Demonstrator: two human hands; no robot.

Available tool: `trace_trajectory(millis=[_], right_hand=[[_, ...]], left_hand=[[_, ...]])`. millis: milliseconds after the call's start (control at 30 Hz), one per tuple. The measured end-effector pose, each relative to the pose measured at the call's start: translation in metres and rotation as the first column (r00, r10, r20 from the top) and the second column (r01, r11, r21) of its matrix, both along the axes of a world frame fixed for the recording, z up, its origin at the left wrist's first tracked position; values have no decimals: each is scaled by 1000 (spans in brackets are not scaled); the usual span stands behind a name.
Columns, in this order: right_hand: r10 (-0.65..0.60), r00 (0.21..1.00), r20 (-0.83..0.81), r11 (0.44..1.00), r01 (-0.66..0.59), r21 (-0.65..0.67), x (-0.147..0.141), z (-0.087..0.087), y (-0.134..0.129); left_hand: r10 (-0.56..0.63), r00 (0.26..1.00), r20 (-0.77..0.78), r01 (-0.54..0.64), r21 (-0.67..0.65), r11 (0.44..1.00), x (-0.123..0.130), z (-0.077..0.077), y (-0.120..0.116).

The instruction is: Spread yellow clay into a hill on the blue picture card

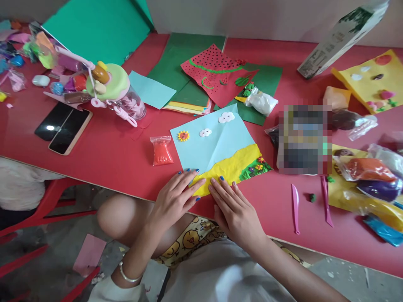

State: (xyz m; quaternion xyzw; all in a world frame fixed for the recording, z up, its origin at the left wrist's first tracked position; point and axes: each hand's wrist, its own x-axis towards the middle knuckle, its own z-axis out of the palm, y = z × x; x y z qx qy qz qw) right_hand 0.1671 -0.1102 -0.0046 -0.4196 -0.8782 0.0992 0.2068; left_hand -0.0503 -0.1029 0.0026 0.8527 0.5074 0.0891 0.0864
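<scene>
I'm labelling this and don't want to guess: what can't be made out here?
All in the head view:
Yellow layer: near edge partly covered by the left hand and right hand.
Pixelated object: its details are masked by blocks.
Carton: top cut off by the upper edge, small print too blurred.
Decorated yellow sheet: cut off by the right edge.

Craft or art-activity area, exact premises uncertain. Contents: one long red table (126,167); red plastic chair (56,201); bagged modelling clay, assorted colours, including an orange packet (371,168); pink plastic clay knife (295,209); green card sheets (264,75); clay-decorated watermelon picture (217,71). Floor: grey, bare-looking, littered with pink paper (89,255) and scraps.
</scene>
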Motion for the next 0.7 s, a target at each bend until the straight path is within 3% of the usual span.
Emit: trace_trajectory(millis=[300, 700], right_hand=[[3, 1000, -25, 1000, -2, 13, 2, -2, 0], [-76, 986, 148, 997, 70, 43, -10, -1, 20]], left_hand=[[32, 992, 123, -39, 62, 997, -1, -6, -2], [41, 991, 131, -56, 115, 992, 0, -7, -2]])
